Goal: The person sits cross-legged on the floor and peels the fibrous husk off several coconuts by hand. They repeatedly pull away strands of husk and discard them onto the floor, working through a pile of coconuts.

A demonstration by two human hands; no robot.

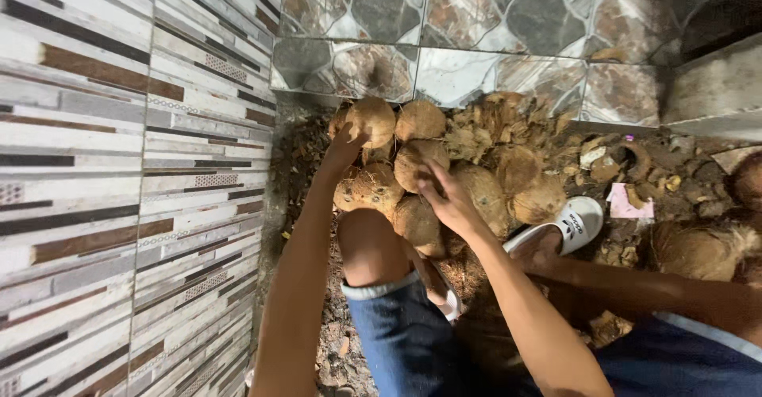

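Brown, husked coconuts [421,167] sit heaped in a tiled corner, walls keeping the pile from rolling. Left hand [343,149] reaches behind the top coconut [371,119], fingers hidden; right hand [448,198] rests open-fingered on the pile, gripping nothing.

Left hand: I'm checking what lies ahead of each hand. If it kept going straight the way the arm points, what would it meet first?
The left hand already touches a husked coconut at the top of the pile. Past that nut, the line runs to the stone-patterned wall tiles, though depth is hard to judge here.
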